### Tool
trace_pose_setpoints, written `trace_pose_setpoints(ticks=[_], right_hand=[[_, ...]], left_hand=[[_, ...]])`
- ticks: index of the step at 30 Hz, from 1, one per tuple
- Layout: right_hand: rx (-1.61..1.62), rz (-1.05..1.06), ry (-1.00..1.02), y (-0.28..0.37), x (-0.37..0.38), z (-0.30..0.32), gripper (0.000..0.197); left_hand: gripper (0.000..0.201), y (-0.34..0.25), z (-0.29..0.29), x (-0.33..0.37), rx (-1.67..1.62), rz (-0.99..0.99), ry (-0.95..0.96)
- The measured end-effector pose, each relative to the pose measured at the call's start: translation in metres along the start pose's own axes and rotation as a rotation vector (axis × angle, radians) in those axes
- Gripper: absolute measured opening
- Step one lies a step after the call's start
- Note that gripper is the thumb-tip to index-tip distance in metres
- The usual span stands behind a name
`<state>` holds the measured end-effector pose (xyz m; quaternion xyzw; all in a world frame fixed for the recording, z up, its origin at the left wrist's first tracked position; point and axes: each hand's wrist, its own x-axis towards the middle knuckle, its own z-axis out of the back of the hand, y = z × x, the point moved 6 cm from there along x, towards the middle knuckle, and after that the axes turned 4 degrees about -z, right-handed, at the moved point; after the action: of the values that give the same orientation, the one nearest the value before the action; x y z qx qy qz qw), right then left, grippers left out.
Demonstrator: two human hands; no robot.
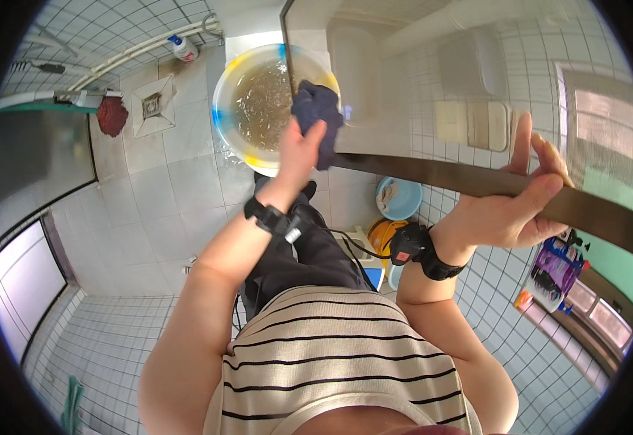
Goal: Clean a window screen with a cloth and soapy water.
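Clutching dark cloth (319, 104): left hand (300, 151) | clasping brown frame (419, 171): right hand (501, 212) | left fingertips hidden, apparently behind cloth

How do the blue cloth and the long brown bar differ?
The cloth is crumpled and soft-looking, while the bar looks flat and stiff. The cloth is dark blue; the bar is brown and stretches much longer in view. The cloth is bunched in the left hand, whereas the right hand grips the bar. Both are dark in tone.
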<state>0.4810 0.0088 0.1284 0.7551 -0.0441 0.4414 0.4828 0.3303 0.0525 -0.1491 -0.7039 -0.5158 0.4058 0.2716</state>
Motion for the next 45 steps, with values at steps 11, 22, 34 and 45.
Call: trace_pose_setpoints(ticks=[11, 22, 34, 45], right_hand=[[-0.102, 0.035, 0.173, 0.009, -0.013, -0.003, 0.026], [-0.064, -0.007, 0.174, 0.005, -0.02, 0.009, 0.019], [-0.056, -0.139, 0.173, -0.003, -0.031, 0.03, 0.013], [-0.119, -0.031, 0.222, 0.012, -0.018, 0.019, 0.021]], left_hand=[[0.038, 0.131, 0.069, 0.006, 0.485, -0.037, -0.18], [0.028, 0.046, -0.002, 0.002, -0.188, 0.316, -0.199], [0.054, 0.038, -0.017, 0.007, 0.729, -0.54, -0.347], [0.044, 0.137, 0.142, 0.075, 1.122, 0.373, -0.264]])
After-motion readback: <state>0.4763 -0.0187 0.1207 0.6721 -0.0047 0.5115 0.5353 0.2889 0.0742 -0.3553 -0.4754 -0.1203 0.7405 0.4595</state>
